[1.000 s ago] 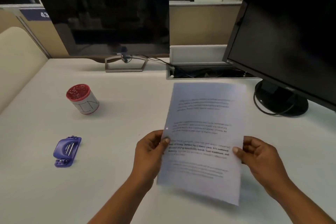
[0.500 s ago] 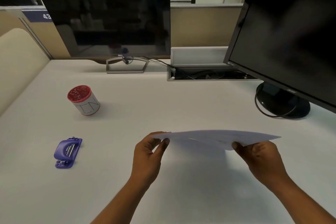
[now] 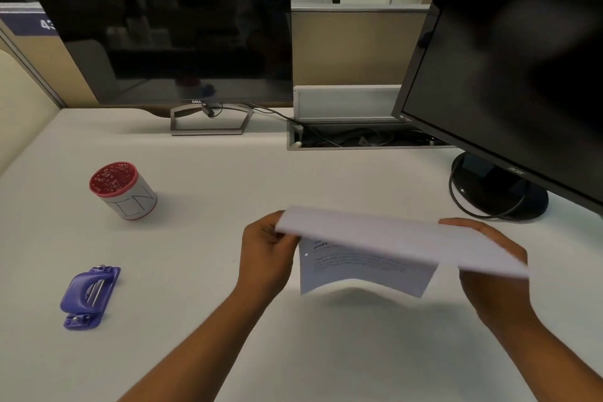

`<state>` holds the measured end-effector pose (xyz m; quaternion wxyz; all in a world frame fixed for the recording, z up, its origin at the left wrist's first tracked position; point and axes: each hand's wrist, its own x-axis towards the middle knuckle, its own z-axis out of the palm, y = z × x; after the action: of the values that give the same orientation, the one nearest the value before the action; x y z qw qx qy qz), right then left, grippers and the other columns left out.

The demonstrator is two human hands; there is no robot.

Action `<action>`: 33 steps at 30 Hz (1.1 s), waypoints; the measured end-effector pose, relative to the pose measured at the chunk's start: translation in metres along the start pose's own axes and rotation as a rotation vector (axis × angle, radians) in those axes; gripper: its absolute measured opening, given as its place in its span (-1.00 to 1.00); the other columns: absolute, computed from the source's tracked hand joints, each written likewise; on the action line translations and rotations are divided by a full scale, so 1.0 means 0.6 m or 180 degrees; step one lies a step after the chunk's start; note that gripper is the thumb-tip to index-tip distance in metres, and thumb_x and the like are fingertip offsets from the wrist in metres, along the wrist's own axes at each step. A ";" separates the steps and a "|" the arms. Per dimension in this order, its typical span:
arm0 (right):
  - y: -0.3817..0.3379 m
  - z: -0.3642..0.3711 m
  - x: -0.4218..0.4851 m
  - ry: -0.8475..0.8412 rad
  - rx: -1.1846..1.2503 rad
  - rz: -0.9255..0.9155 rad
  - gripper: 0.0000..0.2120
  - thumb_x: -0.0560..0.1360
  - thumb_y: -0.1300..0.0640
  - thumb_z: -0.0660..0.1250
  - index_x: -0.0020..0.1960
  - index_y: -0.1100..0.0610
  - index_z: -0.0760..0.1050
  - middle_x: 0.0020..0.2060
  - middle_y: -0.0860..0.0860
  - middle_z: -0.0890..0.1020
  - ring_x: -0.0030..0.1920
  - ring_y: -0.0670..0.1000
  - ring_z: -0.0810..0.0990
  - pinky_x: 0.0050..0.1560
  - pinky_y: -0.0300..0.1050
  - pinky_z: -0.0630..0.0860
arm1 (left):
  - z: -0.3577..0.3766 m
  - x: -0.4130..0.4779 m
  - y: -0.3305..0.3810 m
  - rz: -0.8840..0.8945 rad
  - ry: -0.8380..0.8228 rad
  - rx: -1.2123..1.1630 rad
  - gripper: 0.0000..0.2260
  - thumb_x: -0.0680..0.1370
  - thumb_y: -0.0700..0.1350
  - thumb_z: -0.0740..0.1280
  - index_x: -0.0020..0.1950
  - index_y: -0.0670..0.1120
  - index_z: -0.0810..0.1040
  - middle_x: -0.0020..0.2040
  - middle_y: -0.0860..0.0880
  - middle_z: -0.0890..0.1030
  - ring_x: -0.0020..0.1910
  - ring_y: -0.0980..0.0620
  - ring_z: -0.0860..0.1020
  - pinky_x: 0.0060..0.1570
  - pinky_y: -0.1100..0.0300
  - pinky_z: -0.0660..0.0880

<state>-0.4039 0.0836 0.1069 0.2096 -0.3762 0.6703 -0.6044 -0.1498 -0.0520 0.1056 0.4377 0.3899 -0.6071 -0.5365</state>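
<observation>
The sheet of paper [image 3: 388, 235] is held above the desk [image 3: 228, 189], near its front edge, bent over on itself, with the fold running left to right. Its ends are pinched by the left hand [image 3: 265, 259] and the right hand [image 3: 492, 290].

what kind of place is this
Most likely an office cubicle: a Dell monitor and a second monitor stand on a white desk backed by a partition panel, and a purple hole punch lies left of the held printed sheet.
</observation>
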 end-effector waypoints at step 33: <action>0.223 -0.059 0.293 0.0300 -0.1019 0.1466 -0.74 0.50 0.24 0.45 0.18 0.27 0.62 -0.15 0.02 0.66 -0.19 -0.07 0.62 -0.18 -0.25 0.51 | 0.238 0.237 -0.184 -0.1701 -0.0234 0.0824 -0.89 0.45 -0.13 0.53 -0.19 -0.15 0.66 -0.30 -0.04 0.74 -0.45 0.12 0.65 -0.31 0.15 0.60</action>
<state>-0.5742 -0.0282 0.0142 0.2480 -0.2137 0.8340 -0.4442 -0.3293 -0.1548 0.0063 0.2053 0.5687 -0.5618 -0.5646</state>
